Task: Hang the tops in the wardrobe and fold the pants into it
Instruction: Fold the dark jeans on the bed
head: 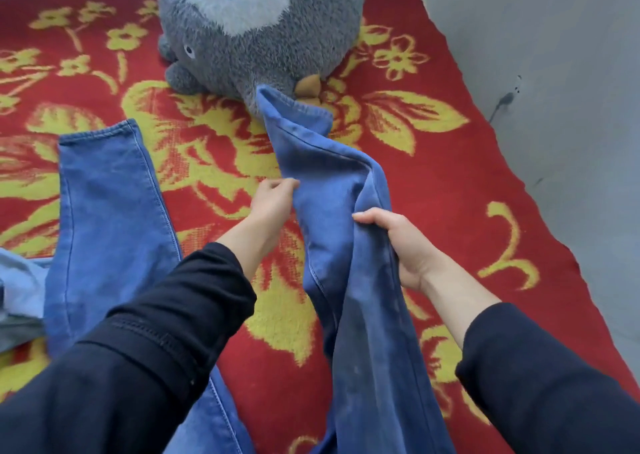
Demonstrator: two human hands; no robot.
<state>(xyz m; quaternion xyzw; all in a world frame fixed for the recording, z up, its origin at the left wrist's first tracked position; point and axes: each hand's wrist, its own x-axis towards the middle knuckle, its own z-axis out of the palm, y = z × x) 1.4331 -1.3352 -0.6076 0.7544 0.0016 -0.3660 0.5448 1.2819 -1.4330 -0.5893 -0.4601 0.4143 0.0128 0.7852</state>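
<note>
- Here, my left hand (pixel 273 199) pinches one edge of the blue jeans (pixel 346 245).
- My right hand (pixel 398 242) grips the bunched opposite edge.
- The other leg lies flat on the red blanket (pixel 433 194).

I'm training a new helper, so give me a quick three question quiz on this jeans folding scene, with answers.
1. True or false: both hands grip the same leg of the jeans.
2. What does that leg's hem touch? A) plush toy B) wall C) pillow
3. Where does the other leg lie?

Key: 1. True: the left hand and right hand pinch the right leg. 2. A, the plush toy. 3. Flat on the red blanket, at left.
</note>
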